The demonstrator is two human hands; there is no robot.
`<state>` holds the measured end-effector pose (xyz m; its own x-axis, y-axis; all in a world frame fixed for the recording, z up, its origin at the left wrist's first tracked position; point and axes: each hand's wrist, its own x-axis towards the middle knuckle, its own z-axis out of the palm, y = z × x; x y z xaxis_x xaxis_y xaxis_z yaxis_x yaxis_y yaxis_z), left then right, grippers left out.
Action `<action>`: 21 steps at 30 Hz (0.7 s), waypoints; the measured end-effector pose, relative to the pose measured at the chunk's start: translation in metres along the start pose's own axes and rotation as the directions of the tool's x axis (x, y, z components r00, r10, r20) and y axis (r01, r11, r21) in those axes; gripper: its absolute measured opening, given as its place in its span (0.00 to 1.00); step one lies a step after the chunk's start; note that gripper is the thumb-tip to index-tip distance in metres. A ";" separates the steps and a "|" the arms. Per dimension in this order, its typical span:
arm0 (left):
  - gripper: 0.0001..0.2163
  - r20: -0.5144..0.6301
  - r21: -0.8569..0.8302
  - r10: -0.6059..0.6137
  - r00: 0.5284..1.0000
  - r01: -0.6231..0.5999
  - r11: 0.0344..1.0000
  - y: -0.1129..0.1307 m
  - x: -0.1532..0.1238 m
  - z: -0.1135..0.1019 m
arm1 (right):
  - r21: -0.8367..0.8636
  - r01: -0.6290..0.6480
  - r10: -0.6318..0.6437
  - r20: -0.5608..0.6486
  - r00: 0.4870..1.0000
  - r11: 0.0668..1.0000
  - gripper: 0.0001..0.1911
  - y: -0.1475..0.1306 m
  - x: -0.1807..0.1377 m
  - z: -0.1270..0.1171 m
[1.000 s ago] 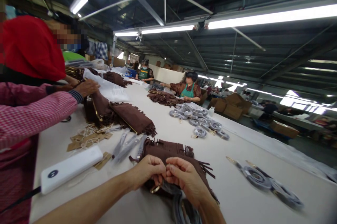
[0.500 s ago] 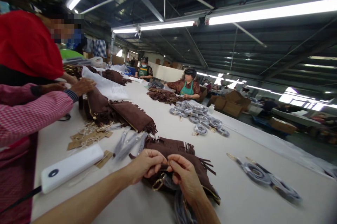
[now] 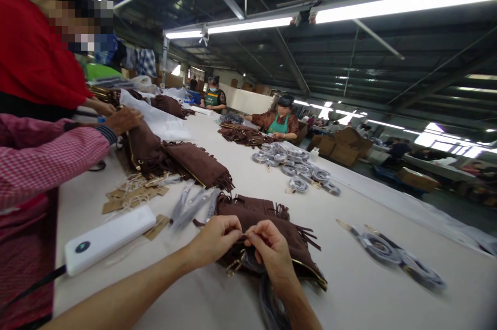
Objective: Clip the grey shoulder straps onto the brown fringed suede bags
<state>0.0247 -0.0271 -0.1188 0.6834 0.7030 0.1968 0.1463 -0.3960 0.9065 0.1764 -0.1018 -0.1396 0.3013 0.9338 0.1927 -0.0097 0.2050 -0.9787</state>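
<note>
A brown suede fringed bag [image 3: 272,226] lies on the white table [image 3: 349,278] right in front of me. My left hand [image 3: 215,239] and my right hand [image 3: 272,252] meet over its near edge, both pinched on a small part of the bag by a gold clasp [image 3: 235,265]. A grey wrapped strap [image 3: 269,304] runs from under my right hand toward me.
A white power bank [image 3: 108,239] lies at left, beside paper tags [image 3: 132,193] and clear sleeves [image 3: 190,206]. More brown bags [image 3: 198,164] sit beyond. Wrapped straps lie at right [image 3: 396,263] and in a pile [image 3: 295,167]. A person in a pink checked sleeve [image 3: 50,159] works at left; others stand farther back.
My hands have shifted slightly away from me along the bag's edge, still pinched together. The gold clasp has come into view under them. The view has tilted up a little.
</note>
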 end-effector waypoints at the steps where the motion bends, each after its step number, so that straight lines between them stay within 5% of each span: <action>1: 0.06 -0.021 0.035 0.017 1.000 -0.016 0.999 0.000 0.000 0.001 | 0.001 0.003 -0.003 0.005 1.000 1.000 0.17 0.000 0.000 0.000; 21: 0.06 -0.059 0.110 -0.002 0.998 0.008 0.994 -0.002 0.000 0.010 | -0.038 0.012 -0.011 0.002 1.000 0.999 0.14 0.004 0.000 -0.003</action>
<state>0.0315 -0.0319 -0.1237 0.6401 0.7370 0.2169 0.2294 -0.4528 0.8616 0.1786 -0.1020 -0.1440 0.2995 0.9320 0.2040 0.0305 0.2044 -0.9784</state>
